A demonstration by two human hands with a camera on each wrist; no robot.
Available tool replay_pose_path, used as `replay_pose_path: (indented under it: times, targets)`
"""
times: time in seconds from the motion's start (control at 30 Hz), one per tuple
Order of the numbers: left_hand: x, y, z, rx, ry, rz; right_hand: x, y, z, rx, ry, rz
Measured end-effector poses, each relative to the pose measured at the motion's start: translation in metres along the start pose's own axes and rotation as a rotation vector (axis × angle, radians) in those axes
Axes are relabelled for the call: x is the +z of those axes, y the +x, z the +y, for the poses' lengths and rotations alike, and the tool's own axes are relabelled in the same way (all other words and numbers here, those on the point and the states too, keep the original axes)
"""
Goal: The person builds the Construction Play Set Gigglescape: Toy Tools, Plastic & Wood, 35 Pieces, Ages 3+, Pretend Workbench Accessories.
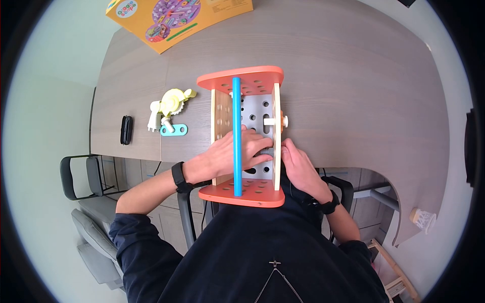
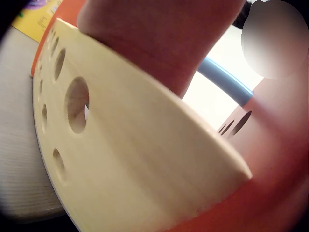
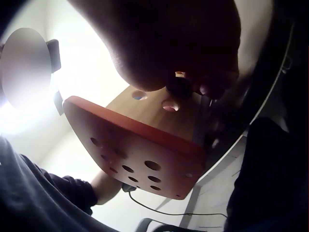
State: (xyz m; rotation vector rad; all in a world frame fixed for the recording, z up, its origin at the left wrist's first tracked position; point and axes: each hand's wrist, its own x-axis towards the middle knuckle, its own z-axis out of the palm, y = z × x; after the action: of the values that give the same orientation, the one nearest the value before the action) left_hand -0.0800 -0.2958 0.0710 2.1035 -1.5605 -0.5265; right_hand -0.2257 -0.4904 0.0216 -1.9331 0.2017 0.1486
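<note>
1. Wooden toy toolbox (image 1: 262, 198): across the near edge of the table (image 1: 353, 76), with orange-red ends, near end out past the edge, close to the torso.
2. Left hand (image 1: 247, 148): inside the toolbox, over the left side panel (image 1: 214, 111) and beneath the blue rod (image 1: 237, 116); fingers loosely bent at the inner face of the right side panel (image 1: 277, 166); impossible to tell whether around any small part.
3. Right hand (image 1: 302, 169): outside, opposite the left, fingertips close together at the outer face of the same panel; in deep shadow in the right wrist view, so no telling what, if anything, between them.
4. White bolt (image 1: 270, 121), with an orange piece (image 1: 282, 123) outside: through the same panel, farther from the torso than both hands.
5. Step in hand, by judgement: probably work at one panel hole from both faces.
6. For good execution: match both sets of fingertips to one hole by touch; brace on one face, then push or turn squarely from the other.
7. Likely hazards: tipping of the overhanging end, best countered with light support; snagging of the left wrist on the blue rod.
8. Left on the table: yellow-green gear assembly (image 1: 172, 102), just beside a teal strip (image 1: 174, 130).
</note>
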Motion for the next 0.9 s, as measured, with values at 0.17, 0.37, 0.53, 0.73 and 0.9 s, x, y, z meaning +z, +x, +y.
replay_pose_path:
  times: [0.17,0.37,0.53,0.73,0.9]
  targets:
    - [0.000,0.001,0.000,-0.007,-0.001,0.000,-0.005,0.002,-0.010,0.098,0.051,-0.050]
    - [-0.002,0.001,0.000,-0.003,0.024,0.004,-0.008,0.000,0.000,0.246,0.274,-0.146]
    - [-0.004,-0.003,0.002,-0.024,-0.006,-0.003,0.005,-0.014,0.009,0.048,0.571,-0.229]
    - [-0.010,-0.002,0.004,0.010,0.045,-0.007,0.014,-0.016,-0.015,0.155,0.700,-0.198]
    - [-0.020,-0.007,0.008,0.076,0.327,0.079,0.008,-0.015,-0.020,0.148,0.792,-0.139]
